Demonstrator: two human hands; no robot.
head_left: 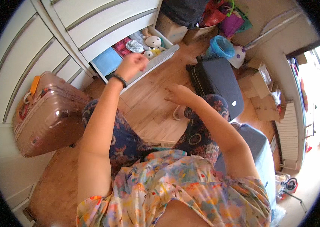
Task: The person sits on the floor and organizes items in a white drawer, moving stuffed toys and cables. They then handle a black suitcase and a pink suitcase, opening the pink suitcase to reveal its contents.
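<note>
At the left we see a rose-coloured suitcase (50,117) standing near the open drawer (160,64); a swing of our left elbow could knock it. Inside the drawer, a blue flat thing (106,61) fills the left end, and a red checked cloth (122,47) lies next along toward the back edge, where it could snag if the drawer were pushed in. Our left hand (130,66) hangs over the front edge, blurred, its fingers partly curled; we cannot tell whether it holds anything. Its dark wristband (118,79) could catch on that edge. A pale crumpled bundle (134,46) sits mid-drawer, and a white plush toy (153,41) near the right end, heaped enough, we judge, to jam against the frame. Our right hand (180,94) is loosely spread, visibly empty, above the floor (148,109); moving right, it could bump the dark suitcase (215,79).
</note>
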